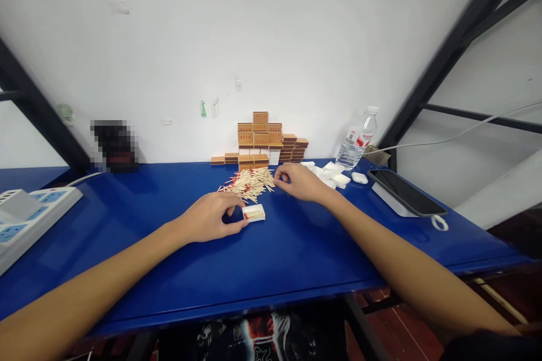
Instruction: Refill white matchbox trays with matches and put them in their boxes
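Note:
My left hand (pixel 214 216) grips the left end of a small white matchbox tray (pixel 259 214) between thumb and fingers. A few red-tipped matches lie inside the tray, which rests on the blue table (pixel 271 271). Just behind it spreads a heap of loose matches (pixel 249 183), their red heads mostly toward the left. At the heap's right edge my right hand (pixel 300 180) has its fingers curled together in a pinch; whether a match is between them cannot be made out.
Stacked matchboxes (pixel 260 138) stand against the wall behind the heap. To the right are white trays (pixel 332 174), a water bottle (pixel 358 141), a white earbud case (pixel 359 178) and a phone (pixel 406 192). A power strip (pixel 38 214) lies at the left.

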Tool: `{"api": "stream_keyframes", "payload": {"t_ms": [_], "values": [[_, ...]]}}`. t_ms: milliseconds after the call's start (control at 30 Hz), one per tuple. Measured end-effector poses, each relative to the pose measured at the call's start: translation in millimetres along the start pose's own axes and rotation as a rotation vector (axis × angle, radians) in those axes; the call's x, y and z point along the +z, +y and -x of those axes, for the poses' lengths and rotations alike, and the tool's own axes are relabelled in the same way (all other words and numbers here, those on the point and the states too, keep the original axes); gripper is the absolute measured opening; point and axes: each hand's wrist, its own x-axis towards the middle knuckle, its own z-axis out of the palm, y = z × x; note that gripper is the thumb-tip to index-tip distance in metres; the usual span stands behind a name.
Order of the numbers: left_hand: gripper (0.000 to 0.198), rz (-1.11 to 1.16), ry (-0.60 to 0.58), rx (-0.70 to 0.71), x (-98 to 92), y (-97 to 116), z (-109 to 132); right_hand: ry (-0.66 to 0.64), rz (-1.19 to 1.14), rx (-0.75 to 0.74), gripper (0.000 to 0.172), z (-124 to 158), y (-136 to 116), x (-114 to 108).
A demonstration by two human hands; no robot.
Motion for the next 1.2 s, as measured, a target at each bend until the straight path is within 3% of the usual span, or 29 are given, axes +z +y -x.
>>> {"api": "stream_keyframes", "payload": {"t_ms": [233,367,600,833,1033,1200], "values": [[0.029,0.004,0.046,0.011,0.5,-1,0,-0.01,-0.002,0.157,0.034,-3,-3,24],[0.028,0.004,0.004,0.012,2.4,-2,0,-0.034,0.007,0.193,0.028,-4,-8,28],[0.03,0.006,0.007,0.019,2.8,-4,0,-0.148,0.052,0.202,0.024,-3,-5,17],[0.028,-0.002,0.009,0.017,2.4,-5,0,-0.267,0.149,0.101,0.02,3,6,7],[0.028,-0.02,-0.011,-0.002,0.3,-5,0,-0.309,0.087,0.048,0.018,8,14,-11],[0.028,-0.011,-0.012,-0.009,0.1,-7,0,-0.269,0.033,0.039,0.022,10,17,-22]]}}
